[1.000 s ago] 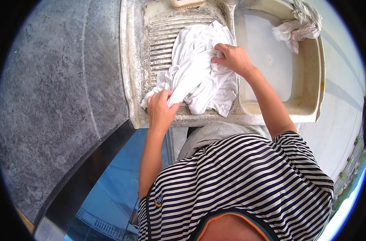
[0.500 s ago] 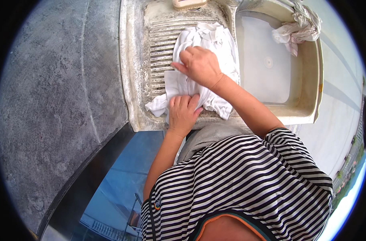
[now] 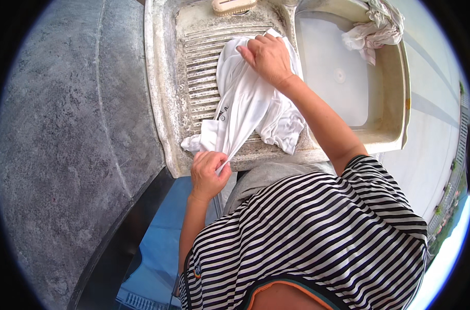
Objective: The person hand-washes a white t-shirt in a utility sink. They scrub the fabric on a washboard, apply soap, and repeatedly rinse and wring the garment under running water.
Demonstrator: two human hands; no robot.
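A wet-looking white garment point(image 3: 248, 111) lies bunched over the ribbed washboard point(image 3: 203, 77) of a stone-coloured laundry sink. Near the sink's front edge, my left hand point(image 3: 209, 173) is closed on a gathered fold of it. From that fold the cloth runs in stretched creases toward the far side. There my right hand point(image 3: 270, 61) rests on the garment with its fingers curled into the fabric and the thumb sticking out to the left. A loose part of the cloth hangs to the right, and a small dark mark shows near its left side.
Behind the washboard lies a pale scrub brush point(image 3: 234, 6). The basin point(image 3: 382, 121) on the right holds cloudy water point(image 3: 330, 77), with a twisted light cloth point(image 3: 377, 28) draped over its far right corner. A dark grey slab point(image 3: 54, 113) extends along the left.
My left hand has drawn a fold of the garment toward me and left, stretching it. My right hand has moved farther away onto the cloth's far end. The dark mark has come into view.
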